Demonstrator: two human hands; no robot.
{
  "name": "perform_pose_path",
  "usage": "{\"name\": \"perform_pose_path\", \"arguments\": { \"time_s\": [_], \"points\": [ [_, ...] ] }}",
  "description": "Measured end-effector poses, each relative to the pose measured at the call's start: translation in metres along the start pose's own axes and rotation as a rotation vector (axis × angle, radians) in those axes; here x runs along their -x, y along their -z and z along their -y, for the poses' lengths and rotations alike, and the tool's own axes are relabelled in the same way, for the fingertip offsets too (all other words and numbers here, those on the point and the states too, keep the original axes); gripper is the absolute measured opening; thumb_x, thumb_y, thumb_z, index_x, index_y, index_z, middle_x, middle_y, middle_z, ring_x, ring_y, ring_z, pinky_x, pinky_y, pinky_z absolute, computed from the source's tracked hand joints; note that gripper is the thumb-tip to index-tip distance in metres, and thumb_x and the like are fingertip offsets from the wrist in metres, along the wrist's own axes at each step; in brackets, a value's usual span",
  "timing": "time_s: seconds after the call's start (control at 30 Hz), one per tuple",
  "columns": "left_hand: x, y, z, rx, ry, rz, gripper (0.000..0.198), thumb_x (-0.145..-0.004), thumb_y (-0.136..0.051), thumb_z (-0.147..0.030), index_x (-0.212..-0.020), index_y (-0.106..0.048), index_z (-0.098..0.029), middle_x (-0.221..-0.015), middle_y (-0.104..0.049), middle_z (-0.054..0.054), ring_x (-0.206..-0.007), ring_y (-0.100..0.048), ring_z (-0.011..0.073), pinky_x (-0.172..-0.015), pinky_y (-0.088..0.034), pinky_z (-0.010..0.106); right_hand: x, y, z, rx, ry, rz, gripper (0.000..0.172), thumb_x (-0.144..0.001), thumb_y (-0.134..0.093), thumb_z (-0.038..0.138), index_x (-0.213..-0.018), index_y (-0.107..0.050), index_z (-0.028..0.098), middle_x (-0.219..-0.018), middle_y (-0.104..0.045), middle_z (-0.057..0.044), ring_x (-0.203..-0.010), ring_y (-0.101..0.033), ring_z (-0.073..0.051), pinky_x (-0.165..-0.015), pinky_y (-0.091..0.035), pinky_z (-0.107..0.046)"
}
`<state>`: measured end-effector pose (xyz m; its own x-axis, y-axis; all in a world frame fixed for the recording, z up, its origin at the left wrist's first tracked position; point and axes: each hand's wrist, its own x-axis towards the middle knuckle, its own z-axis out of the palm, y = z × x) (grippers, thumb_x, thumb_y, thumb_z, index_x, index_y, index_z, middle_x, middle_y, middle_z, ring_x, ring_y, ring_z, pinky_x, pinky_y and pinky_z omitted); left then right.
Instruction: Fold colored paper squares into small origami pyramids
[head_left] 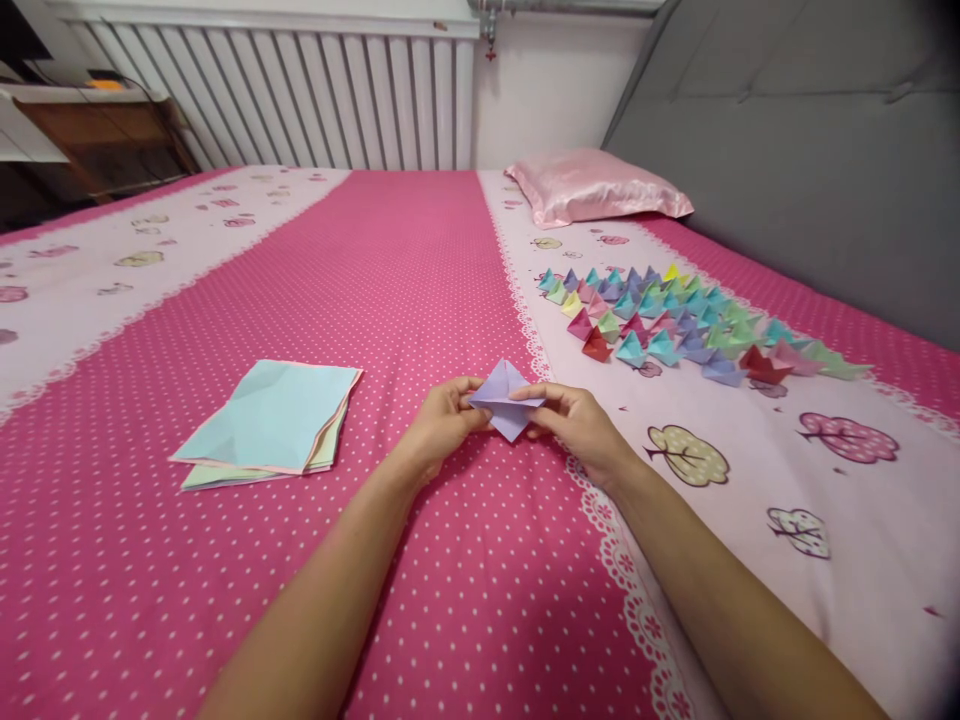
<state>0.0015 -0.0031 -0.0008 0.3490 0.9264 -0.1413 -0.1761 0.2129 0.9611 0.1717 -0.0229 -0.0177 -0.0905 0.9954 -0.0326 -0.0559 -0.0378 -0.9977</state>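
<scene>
L hand (pixel 444 425) & R hand (pixel 581 425): each grip clamped on folded lilac paper diamond (pixel 504 384), btwn them over pink white-dotted fabric bedspread (pixel 420 270). Sq. pale-blue-topped paper stack (pixel 270 415) L; multicolour folded-paper boats (pixel 694 345) R.

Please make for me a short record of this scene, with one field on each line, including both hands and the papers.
Left hand: pinches the left corner of the purple paper; left hand
Right hand: holds the opposite corner; right hand
Held item: folded purple paper
Left side: stack of paper sheets, light blue on top
Right side: rows of folded paper boats, many colours
Surface: pink patterned bedspread
Background: pink pillow, white radiator
</scene>
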Motion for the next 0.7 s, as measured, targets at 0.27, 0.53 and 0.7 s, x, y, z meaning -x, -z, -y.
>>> {"name": "perform_pose_path", "arguments": {
  "time_s": [0.27,0.53,0.7],
  "points": [
    [0.000,-0.003,0.000,0.032,-0.010,0.061,0.024,-0.062,-0.067,-0.006,-0.085,-0.059,-0.010,-0.065,-0.065,0.003,-0.062,-0.062,0.0122,-0.069,-0.048,0.026,0.001,-0.002,0.001,-0.065,0.010,-0.043,0.027,-0.068,-0.066,0.039,-0.080,-0.070,0.016,-0.074,-0.067,-0.005,-0.064,-0.060,-0.015,-0.057,-0.048,-0.026],
    [0.008,-0.001,-0.006,0.019,0.065,0.203,0.037,-0.063,-0.074,-0.020,-0.098,-0.062,-0.013,-0.092,-0.067,0.008,-0.078,-0.063,0.0139,-0.075,-0.047,0.026,-0.001,-0.001,-0.007,0.102,0.186,-0.109,0.036,-0.062,-0.075,0.029,-0.094,-0.065,0.017,-0.075,-0.066,-0.001,-0.063,-0.058,-0.014,-0.060,-0.047,-0.027],
    [0.005,0.004,0.001,-0.246,0.009,0.109,0.029,-0.066,-0.071,-0.033,-0.081,-0.069,-0.008,-0.077,-0.067,0.010,-0.064,-0.058,0.0130,-0.059,-0.043,0.023,0.002,-0.006,-0.002,0.126,0.234,-0.041,0.045,-0.063,-0.074,0.027,-0.104,-0.060,0.019,-0.087,-0.066,-0.003,-0.068,-0.059,-0.015,-0.061,-0.048,-0.027]
  ]
}}
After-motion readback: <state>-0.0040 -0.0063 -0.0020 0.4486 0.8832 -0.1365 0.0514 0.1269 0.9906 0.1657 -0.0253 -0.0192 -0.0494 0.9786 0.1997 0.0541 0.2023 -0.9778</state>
